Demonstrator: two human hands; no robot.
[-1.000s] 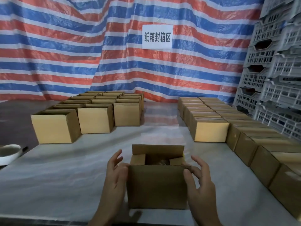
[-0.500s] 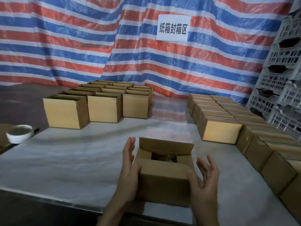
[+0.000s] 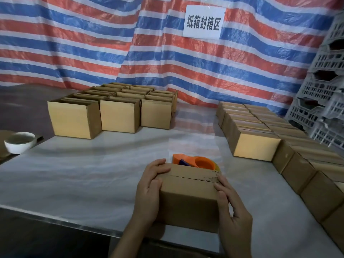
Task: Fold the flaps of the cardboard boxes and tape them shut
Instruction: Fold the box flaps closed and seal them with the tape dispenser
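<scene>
A: Where are the hands?
B: The left hand [image 3: 149, 187] grips the cardboard box [image 3: 188, 200] at its left end, fingers curled over the folded flaps [image 3: 191, 172]; the right hand [image 3: 232, 211] holds the right end.
A: Behind it?
B: An orange tape dispenser [image 3: 197, 162] on the worktop [image 3: 93, 174].

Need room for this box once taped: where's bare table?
Widest bare table lies left of the held box, between the open boxes and the near edge. A narrower lane separates open boxes from closed boxes. Crowded: the right side, and just behind the box, by the tape dispenser.
</scene>
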